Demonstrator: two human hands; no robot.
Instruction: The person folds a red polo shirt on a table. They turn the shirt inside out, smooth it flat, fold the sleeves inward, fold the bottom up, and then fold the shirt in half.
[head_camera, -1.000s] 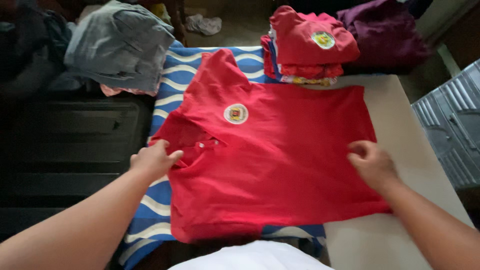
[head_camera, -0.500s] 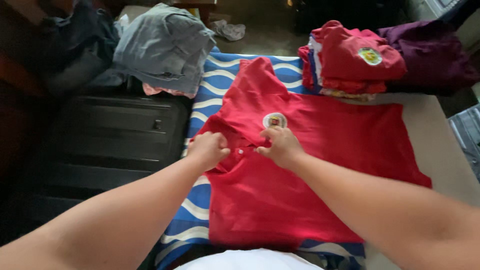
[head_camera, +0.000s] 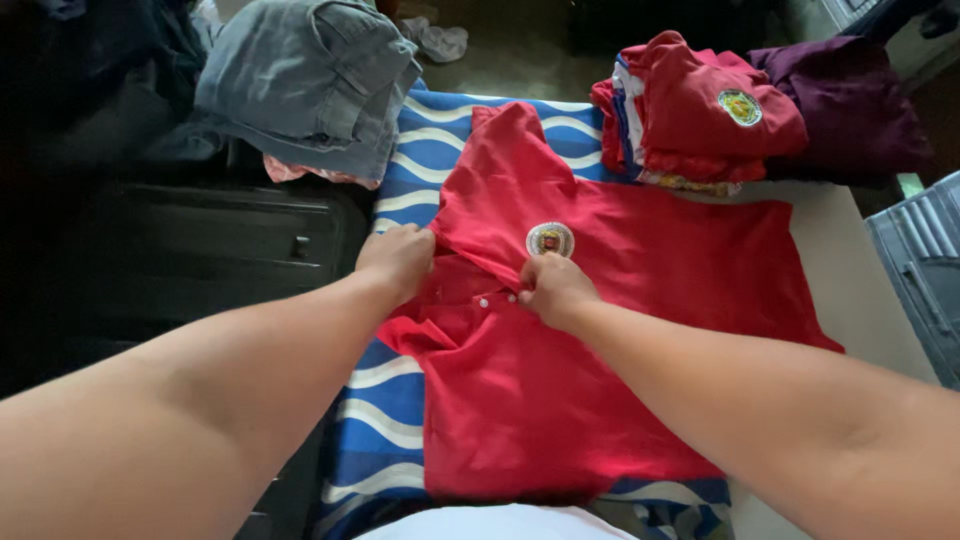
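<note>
A red polo shirt (head_camera: 640, 300) with a round chest badge (head_camera: 550, 239) lies spread on a blue cloth with white waves (head_camera: 385, 430). My left hand (head_camera: 398, 260) pinches the shirt's collar at its left edge. My right hand (head_camera: 553, 290) grips the fabric at the button placket, just below the badge. Both hands sit close together at the neck opening, fingers closed on red cloth. One sleeve points away toward the far side of the table.
A stack of folded red shirts (head_camera: 700, 110) sits at the far right, with a dark purple garment (head_camera: 850, 100) beside it. Grey folded clothing (head_camera: 310, 80) lies far left above a black case (head_camera: 200, 260). A grey crate (head_camera: 925, 270) stands at the right edge.
My right hand has come from the shirt's right side to the collar beside my left. Both hands have since tightened on the neck fabric, and the view has shifted closer.
</note>
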